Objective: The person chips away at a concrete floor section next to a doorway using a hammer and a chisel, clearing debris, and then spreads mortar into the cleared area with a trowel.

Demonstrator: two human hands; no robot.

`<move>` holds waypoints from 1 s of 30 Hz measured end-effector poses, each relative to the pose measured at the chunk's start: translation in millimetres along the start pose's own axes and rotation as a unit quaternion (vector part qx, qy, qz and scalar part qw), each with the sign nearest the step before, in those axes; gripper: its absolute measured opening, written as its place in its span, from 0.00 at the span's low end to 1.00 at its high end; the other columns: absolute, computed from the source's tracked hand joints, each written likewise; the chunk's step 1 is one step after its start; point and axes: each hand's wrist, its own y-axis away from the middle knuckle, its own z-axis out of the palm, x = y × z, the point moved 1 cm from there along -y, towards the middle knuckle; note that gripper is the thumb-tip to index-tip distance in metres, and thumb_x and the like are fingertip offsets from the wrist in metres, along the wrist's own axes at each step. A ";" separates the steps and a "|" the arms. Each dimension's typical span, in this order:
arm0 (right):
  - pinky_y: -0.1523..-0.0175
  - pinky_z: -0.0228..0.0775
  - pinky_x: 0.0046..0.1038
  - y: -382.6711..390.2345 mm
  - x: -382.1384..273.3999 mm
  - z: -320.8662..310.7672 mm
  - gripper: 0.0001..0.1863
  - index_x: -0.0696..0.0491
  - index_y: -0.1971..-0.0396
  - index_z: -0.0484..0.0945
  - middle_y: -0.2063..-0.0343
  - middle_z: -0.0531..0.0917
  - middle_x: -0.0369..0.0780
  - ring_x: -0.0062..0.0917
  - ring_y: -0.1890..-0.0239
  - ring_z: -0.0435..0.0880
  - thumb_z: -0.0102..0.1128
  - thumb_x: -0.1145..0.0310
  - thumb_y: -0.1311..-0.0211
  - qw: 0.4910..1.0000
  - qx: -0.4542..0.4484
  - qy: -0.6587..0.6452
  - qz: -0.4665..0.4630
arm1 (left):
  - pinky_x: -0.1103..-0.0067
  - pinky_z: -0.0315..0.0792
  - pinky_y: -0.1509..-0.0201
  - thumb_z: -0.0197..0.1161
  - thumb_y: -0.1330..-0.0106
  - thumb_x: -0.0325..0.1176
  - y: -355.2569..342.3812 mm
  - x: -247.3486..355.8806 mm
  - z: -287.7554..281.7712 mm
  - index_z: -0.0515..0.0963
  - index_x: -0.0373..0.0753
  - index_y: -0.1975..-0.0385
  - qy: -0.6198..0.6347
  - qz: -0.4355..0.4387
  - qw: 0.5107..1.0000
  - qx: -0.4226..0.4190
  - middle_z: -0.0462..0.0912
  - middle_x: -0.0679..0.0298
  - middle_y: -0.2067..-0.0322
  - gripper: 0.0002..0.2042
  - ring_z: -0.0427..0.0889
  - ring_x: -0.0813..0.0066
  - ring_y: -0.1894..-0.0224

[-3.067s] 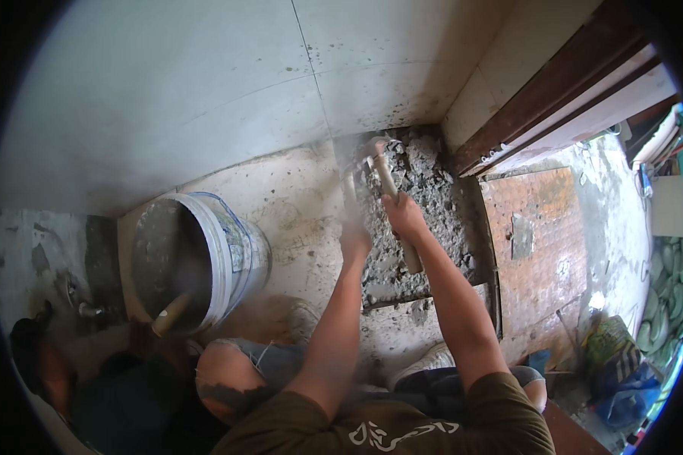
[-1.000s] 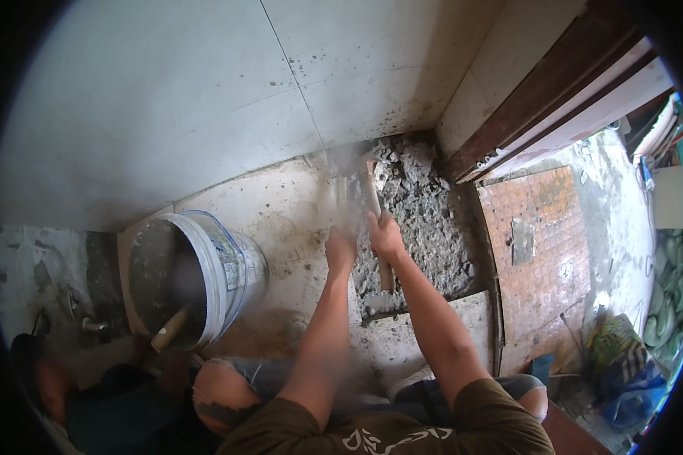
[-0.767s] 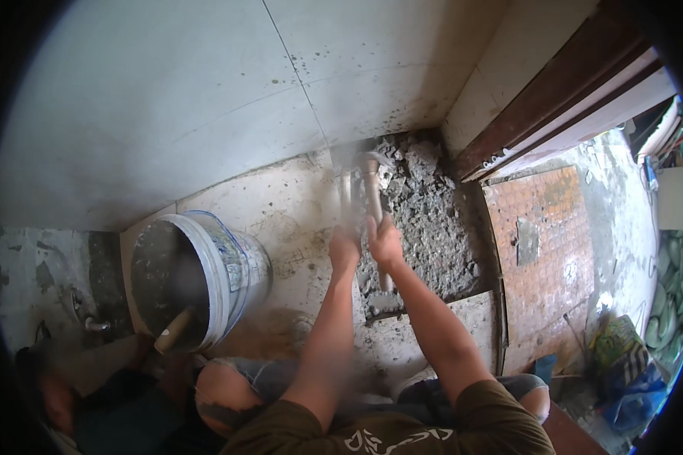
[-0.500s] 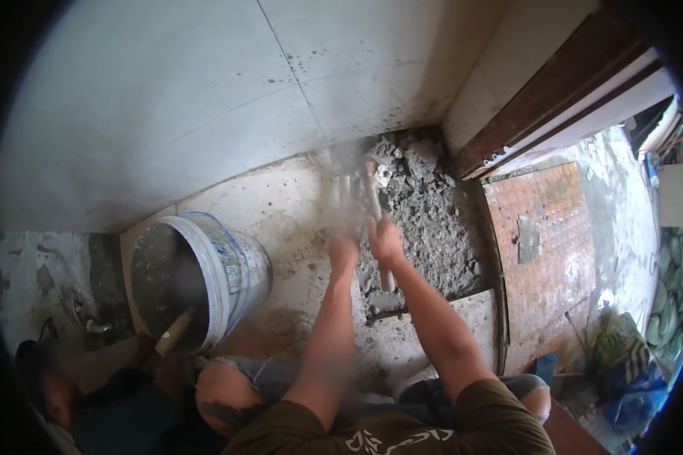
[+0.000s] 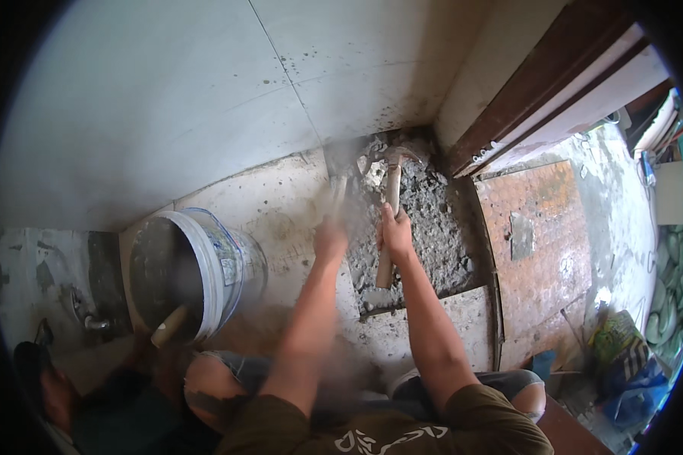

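Observation:
My right hand (image 5: 395, 231) is closed round the wooden handle of a hammer (image 5: 394, 186), whose head lies over a dug-out patch of broken concrete rubble (image 5: 432, 227) in the floor corner. My left hand (image 5: 331, 241) is blurred by haze or smudging, closed on a pale, long object pointing up toward the wall, too indistinct to name. It is left of the hammer, at the edge between the rubble and the floor tiles (image 5: 281, 193). Left of both hands a large white bucket (image 5: 212, 273) with grey-caked inside has a pale rod-like piece (image 5: 171, 324) at its rim.
Tiled walls (image 5: 197, 114) meet behind the rubble; a dark door frame (image 5: 524, 98) is at right. A stained board (image 5: 535, 265) lies by the threshold, near blue bags (image 5: 630, 387) and green sacks (image 5: 668, 303). Another person (image 5: 68, 394) crouches at lower left, beside a wall pipe (image 5: 95, 322).
The hammer and my right hand have shifted right, the head now standing out more clearly. My left hand has moved a little left. The view has shifted slightly; the bucket stays in place.

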 end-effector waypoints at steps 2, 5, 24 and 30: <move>0.88 0.62 0.25 17.3 -0.9 -0.1 0.18 0.57 0.65 0.66 0.89 0.70 0.34 0.20 0.92 0.69 0.50 0.54 0.30 0.999 0.009 -0.039 -0.004 | 0.62 0.76 0.55 0.54 0.34 0.39 -10.5 9.0 -16.5 0.76 0.36 0.55 -0.154 -0.009 0.985 -0.071 0.84 0.47 0.63 0.15 0.83 0.46 0.59; 0.87 0.62 0.26 22.1 -0.6 -7.9 0.18 0.58 0.64 0.66 0.88 0.70 0.35 0.21 0.92 0.69 0.49 0.55 0.30 0.997 0.028 -0.074 -0.005 | 0.61 0.77 0.56 0.55 0.34 0.42 -19.5 9.4 -45.4 0.76 0.37 0.56 -0.238 0.051 0.966 -0.091 0.84 0.48 0.64 0.15 0.84 0.48 0.59; 0.89 0.62 0.24 37.8 2.3 -22.1 0.19 0.55 0.66 0.64 0.88 0.70 0.35 0.20 0.92 0.69 0.49 0.52 0.30 0.998 -0.018 -0.063 0.020 | 0.58 0.71 0.45 0.48 0.30 0.51 -29.0 29.2 0.7 0.76 0.34 0.55 -0.055 -0.091 0.993 -0.059 0.80 0.42 0.56 0.23 0.78 0.43 0.50; 0.90 0.61 0.25 23.0 -22.8 -26.2 0.18 0.55 0.68 0.65 0.89 0.69 0.35 0.20 0.93 0.67 0.47 0.53 0.29 0.998 -0.004 -0.056 -0.011 | 0.57 0.72 0.48 0.50 0.31 0.51 -29.6 30.5 -21.9 0.76 0.34 0.58 -0.139 -0.026 0.984 -0.111 0.81 0.42 0.59 0.22 0.80 0.45 0.53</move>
